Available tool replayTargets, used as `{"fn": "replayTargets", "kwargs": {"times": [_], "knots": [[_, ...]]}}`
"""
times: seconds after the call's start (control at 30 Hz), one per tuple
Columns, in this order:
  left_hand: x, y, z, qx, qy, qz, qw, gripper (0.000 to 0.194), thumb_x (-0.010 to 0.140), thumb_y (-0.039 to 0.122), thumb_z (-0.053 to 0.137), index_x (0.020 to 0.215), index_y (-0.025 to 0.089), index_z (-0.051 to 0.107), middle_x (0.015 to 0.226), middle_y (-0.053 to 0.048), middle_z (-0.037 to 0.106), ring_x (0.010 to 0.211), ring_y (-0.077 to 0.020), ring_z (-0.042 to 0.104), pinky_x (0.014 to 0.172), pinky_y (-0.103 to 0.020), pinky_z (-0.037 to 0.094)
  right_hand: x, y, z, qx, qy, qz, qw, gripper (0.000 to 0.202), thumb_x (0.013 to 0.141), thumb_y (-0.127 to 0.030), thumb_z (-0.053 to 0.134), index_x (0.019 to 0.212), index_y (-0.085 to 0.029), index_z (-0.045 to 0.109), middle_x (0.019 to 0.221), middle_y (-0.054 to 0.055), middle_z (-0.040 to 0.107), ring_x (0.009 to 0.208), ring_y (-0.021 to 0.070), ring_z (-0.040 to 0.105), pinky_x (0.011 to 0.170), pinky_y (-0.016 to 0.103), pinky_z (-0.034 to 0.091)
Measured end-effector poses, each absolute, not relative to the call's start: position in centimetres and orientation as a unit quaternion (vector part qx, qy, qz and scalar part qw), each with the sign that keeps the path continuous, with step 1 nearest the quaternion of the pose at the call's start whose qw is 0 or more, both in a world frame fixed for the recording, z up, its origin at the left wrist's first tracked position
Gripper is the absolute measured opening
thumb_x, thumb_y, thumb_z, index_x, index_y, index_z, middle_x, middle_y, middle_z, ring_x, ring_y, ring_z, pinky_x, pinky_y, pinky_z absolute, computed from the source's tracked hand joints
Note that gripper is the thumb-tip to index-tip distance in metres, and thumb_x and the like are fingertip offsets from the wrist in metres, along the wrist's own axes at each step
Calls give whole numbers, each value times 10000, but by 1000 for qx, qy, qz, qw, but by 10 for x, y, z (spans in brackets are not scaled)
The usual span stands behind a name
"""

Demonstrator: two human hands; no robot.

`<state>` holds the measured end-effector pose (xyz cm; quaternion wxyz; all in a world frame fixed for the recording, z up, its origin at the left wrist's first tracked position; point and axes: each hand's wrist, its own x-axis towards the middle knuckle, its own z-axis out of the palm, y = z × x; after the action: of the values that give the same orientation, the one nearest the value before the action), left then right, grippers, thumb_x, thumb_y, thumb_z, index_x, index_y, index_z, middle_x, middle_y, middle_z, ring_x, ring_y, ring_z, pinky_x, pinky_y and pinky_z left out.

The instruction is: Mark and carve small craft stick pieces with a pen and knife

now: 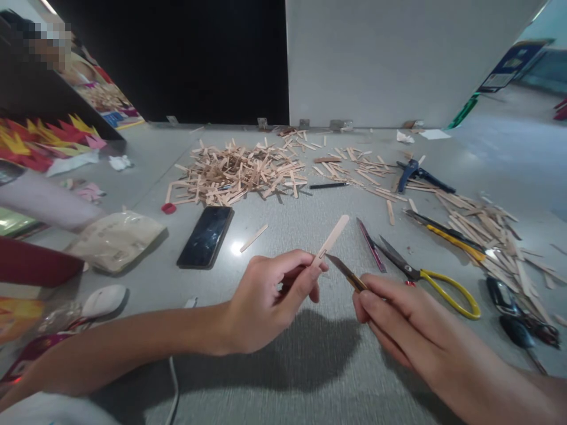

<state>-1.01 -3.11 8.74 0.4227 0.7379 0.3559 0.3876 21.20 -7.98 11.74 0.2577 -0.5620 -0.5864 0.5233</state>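
Between the thumb and fingers of my left hand (pixel 274 292) is a wooden craft stick (pixel 333 237), tilted up to the right, with a small slot-like mark near my fingertips. My right hand (pixel 410 327) is closed around a craft knife (pixel 349 274). The blade's tip points left and lies at or very close to the stick's edge, beside the mark; whether it touches I cannot tell. Yellow-handled scissors (pixel 449 290) and a thin dark red tool (pixel 371 245) rest just beyond my right hand. A black phone (pixel 206 237) lies beyond my left forearm.
A large heap of craft sticks (pixel 239 171) lies at the back, with more sticks (pixel 482 224) at the right. Blue-handled cutters (pixel 416 174), a yellow utility knife (pixel 456 239) and a black pen-like rod (pixel 328 186) lie around. A plastic bag (pixel 117 241) and white mouse (pixel 104 301) are left.
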Motion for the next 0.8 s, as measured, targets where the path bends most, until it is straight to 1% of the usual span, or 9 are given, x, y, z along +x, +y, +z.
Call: {"fn": "replayTargets", "kwargs": {"times": [0.13, 0.2, 0.3, 0.43, 0.53, 0.57, 0.63, 0.73, 0.8], "knots": [[-9, -30, 83, 788, 360, 390, 312, 277, 1099, 249, 530, 915, 163, 717, 613, 37, 691, 382, -49, 440, 386, -147, 337, 207, -80, 119, -539, -444, 676, 235, 538, 879, -777, 652, 787, -267, 510, 584, -75, 361, 487, 105, 284, 420, 231, 243], [-9, -30, 78, 805, 369, 389, 255, 314, 1115, 259, 515, 877, 177, 703, 602, 44, 680, 390, -54, 452, 420, -156, 372, 206, -78, 119, -519, -366, 746, 203, 543, 843, -768, 689, 810, -272, 469, 552, -111, 319, 429, 73, 190, 388, 210, 175], [-9, -30, 70, 821, 377, 388, 183, 333, 1138, 272, 492, 881, 196, 690, 592, 56, 669, 413, -68, 493, 477, -169, 426, 205, -77, 114, -502, -288, 798, 172, 501, 873, -715, 678, 843, -281, 430, 512, -138, 322, 371, 50, 119, 364, 195, 119], [-8, -32, 64, 821, 383, 396, 151, 312, 1142, 250, 499, 883, 203, 666, 591, 72, 672, 393, -62, 496, 466, -173, 413, 199, -81, 102, -498, -268, 804, 186, 419, 962, -657, 612, 899, -287, 427, 504, -148, 359, 341, 50, 120, 356, 201, 116], [-7, -33, 60, 828, 377, 396, 124, 309, 1162, 249, 467, 923, 199, 657, 629, 62, 715, 419, -69, 570, 495, -180, 446, 194, -85, 96, -502, -272, 795, 202, 418, 998, -660, 557, 884, -279, 426, 521, -136, 360, 349, 53, 157, 361, 217, 116], [-7, -32, 59, 833, 373, 394, 109, 319, 1174, 256, 442, 943, 197, 654, 651, 55, 733, 442, -76, 608, 513, -184, 464, 192, -85, 95, -503, -281, 790, 209, 443, 985, -674, 571, 864, -277, 415, 522, -136, 343, 358, 52, 160, 367, 217, 116], [-7, -32, 57, 842, 368, 387, 71, 358, 1195, 275, 383, 964, 196, 645, 671, 45, 749, 471, -91, 653, 533, -198, 490, 190, -86, 95, -491, -301, 788, 218, 530, 916, -727, 640, 818, -274, 383, 510, -141, 297, 372, 49, 158, 375, 209, 122], [-7, -32, 55, 855, 356, 377, 15, 407, 1210, 289, 307, 970, 198, 623, 667, 38, 748, 469, -110, 670, 528, -226, 505, 188, -84, 97, -466, -314, 798, 216, 652, 783, -808, 732, 779, -274, 357, 489, -141, 282, 379, 53, 180, 368, 204, 154], [-7, -32, 53, 859, 344, 378, -16, 388, 1209, 270, 292, 993, 199, 606, 667, 34, 747, 463, -116, 669, 518, -237, 508, 187, -84, 97, -467, -313, 796, 223, 678, 750, -830, 745, 776, -277, 354, 499, -137, 280, 392, 59, 179, 368, 207, 153]]}}
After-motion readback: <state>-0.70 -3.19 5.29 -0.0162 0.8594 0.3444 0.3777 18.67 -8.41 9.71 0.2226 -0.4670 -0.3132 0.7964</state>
